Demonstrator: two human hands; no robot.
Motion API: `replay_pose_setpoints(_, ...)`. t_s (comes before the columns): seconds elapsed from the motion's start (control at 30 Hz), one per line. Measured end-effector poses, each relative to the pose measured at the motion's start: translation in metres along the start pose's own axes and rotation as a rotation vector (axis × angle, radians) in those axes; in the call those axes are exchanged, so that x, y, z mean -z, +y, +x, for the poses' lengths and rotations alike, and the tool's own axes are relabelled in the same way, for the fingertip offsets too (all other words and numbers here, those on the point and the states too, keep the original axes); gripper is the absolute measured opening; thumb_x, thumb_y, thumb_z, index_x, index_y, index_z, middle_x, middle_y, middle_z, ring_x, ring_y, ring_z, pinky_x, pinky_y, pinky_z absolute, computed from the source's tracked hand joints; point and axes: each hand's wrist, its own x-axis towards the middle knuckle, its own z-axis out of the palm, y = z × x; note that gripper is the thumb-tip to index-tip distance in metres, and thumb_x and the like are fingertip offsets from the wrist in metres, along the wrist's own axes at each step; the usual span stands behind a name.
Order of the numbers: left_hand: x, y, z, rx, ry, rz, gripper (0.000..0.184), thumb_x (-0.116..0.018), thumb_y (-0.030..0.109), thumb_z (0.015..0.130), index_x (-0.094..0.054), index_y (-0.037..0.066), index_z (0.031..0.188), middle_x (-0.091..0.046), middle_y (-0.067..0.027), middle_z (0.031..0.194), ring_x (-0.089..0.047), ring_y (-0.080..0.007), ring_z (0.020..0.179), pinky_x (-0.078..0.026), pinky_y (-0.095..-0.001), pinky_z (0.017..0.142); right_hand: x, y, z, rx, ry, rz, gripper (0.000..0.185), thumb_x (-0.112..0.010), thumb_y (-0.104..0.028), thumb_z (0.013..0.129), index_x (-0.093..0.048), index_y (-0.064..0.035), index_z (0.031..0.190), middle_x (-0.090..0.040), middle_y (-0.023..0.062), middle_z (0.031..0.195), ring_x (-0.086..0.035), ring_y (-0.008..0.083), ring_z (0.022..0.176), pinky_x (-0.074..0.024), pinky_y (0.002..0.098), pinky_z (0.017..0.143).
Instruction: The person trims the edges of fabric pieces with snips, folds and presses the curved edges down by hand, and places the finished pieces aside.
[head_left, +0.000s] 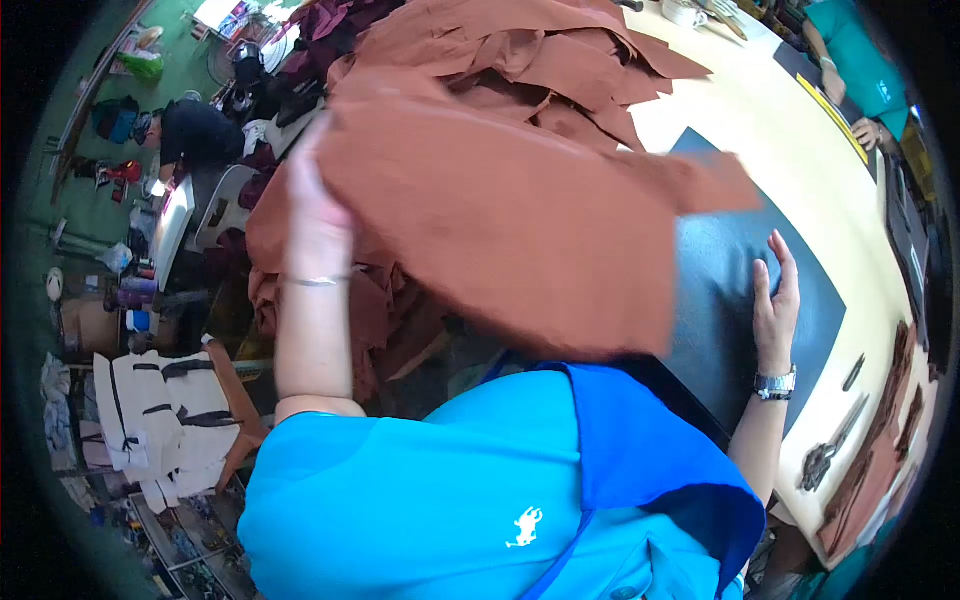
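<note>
A large brown sheet, leather by its look (520,210), spreads across the middle in front of me, smeared by motion. My left hand (322,200) is closed on its left edge; some of the fingers are hidden or blurred. The sheet's right end hangs over a black cutting mat (720,330) on the pale table. Above the mat's right side, my right hand (778,310) is open with its fingers stretched upward, holding nothing and apart from the sheet. Behind the sheet lies a pile of similar brown pieces (560,70).
Scissors (835,445) and a small dark tool (854,372) lie at the table's right, near brown strips (870,470). A yellow ruler (832,118) is beside a co-worker's hand (868,132). A mug (684,13) stands at the back. Another person (203,130) bends at far left.
</note>
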Motion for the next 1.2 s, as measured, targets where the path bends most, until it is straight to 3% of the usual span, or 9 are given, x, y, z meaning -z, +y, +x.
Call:
replay_pose_setpoints(0.2,0.221,0.194,0.085,-0.550,0.400,0.117,0.044,-0.044,0.026,0.092,-0.061,-0.002,0.121,-0.063,-0.0191,0.124,-0.062,-0.0345,0.115,-0.050,-0.0498,0.100,-0.002,0.006,-0.007,-0.042,-0.038,-0.028,0.047,-0.065,-0.021,0.096,-0.053,-0.0059,0.139,-0.060,0.0149,0.132,-0.056,0.0257,0.124,-0.0443,0.0374,0.105)
replay_pose_setpoints(0.4,0.150,0.229,0.042,-1.404,0.814,0.766,0.044,-0.050,0.028,0.098,-0.046,-0.009,0.122,-0.056,-0.0307,0.123,-0.061,-0.0401,0.105,-0.048,-0.0493,0.094,-0.003,0.004,-0.007,0.059,-0.028,-0.159,0.043,-0.069,-0.016,0.092,-0.058,-0.0035,0.131,-0.061,0.0162,0.128,-0.058,0.0289,0.120,-0.0454,0.0383,0.103)
replay_pose_setpoints(0.5,0.127,0.162,0.064,-1.063,0.831,1.219,0.056,-0.046,0.042,0.103,-0.044,-0.010,0.125,-0.055,-0.0342,0.126,-0.055,-0.0496,0.114,-0.043,-0.0508,0.095,-0.004,-0.002,-0.008,0.085,-0.006,-0.175,0.041,-0.071,-0.014,0.088,-0.060,-0.0034,0.126,-0.063,0.0184,0.124,-0.058,0.0329,0.119,-0.0448,0.0412,0.104)
replay_pose_setpoints(0.63,0.209,-0.025,0.103,-0.651,0.231,1.915,0.059,-0.044,0.050,0.100,-0.049,-0.001,0.128,-0.063,-0.0329,0.110,-0.060,-0.0505,0.105,-0.046,-0.0556,0.092,-0.002,-0.005,-0.009,0.142,0.013,-0.184,0.040,-0.073,-0.013,0.084,-0.062,-0.0037,0.122,-0.063,0.0179,0.122,-0.056,0.0358,0.118,-0.0450,0.0430,0.102)
replay_pose_setpoints(0.67,0.206,-0.045,0.085,-0.048,0.016,1.882,0.069,-0.044,0.054,0.098,-0.043,-0.001,0.139,-0.057,-0.0332,0.126,-0.056,-0.0488,0.116,-0.044,-0.0518,0.100,-0.001,-0.005,-0.009,0.138,0.023,-0.172,0.041,-0.074,-0.013,0.084,-0.062,-0.0036,0.122,-0.063,0.0174,0.122,-0.056,0.0360,0.118,-0.0449,0.0430,0.101)
replay_pose_setpoints(0.8,0.197,-0.124,0.057,0.186,0.413,1.773,0.078,-0.044,0.058,0.098,-0.036,-0.001,0.149,-0.039,-0.0257,0.152,-0.040,-0.0407,0.139,-0.030,-0.0439,0.116,0.000,-0.002,-0.011,0.133,0.026,-0.200,0.040,-0.075,-0.015,0.083,-0.063,-0.0041,0.120,-0.063,0.0171,0.122,-0.058,0.0339,0.114,-0.0437,0.0436,0.103)
replay_pose_setpoints(0.97,0.123,-0.115,0.111,-0.928,0.248,1.027,0.040,-0.046,0.022,0.106,-0.050,0.000,0.138,-0.054,-0.0205,0.139,-0.055,-0.0318,0.125,-0.043,-0.0401,0.106,0.001,-0.001,-0.009,0.084,0.031,-0.150,0.039,-0.075,-0.018,0.084,-0.064,-0.0056,0.119,-0.064,0.0140,0.122,-0.058,0.0328,0.116,-0.0409,0.0447,0.106)
replay_pose_setpoints(1.03,0.029,-0.100,0.109,-0.825,0.004,0.741,0.035,-0.046,0.023,0.106,-0.055,0.000,0.131,-0.063,-0.0154,0.124,-0.062,-0.0244,0.112,-0.046,-0.0352,0.100,0.000,0.002,-0.009,0.073,0.036,-0.146,0.038,-0.074,-0.018,0.084,-0.064,-0.0062,0.119,-0.064,0.0135,0.120,-0.058,0.0327,0.116,-0.0408,0.0447,0.106)
replay_pose_setpoints(1.2,-0.139,-0.128,0.121,0.480,-0.466,-0.308,0.058,-0.052,0.039,0.102,-0.033,0.010,0.149,-0.056,-0.0134,0.128,-0.061,-0.0267,0.108,-0.051,-0.0415,0.089,0.002,0.003,-0.008,0.031,0.013,-0.056,0.036,-0.073,-0.021,0.086,-0.065,-0.0069,0.118,-0.066,0.0125,0.119,-0.059,0.0324,0.114,-0.0404,0.0453,0.107)
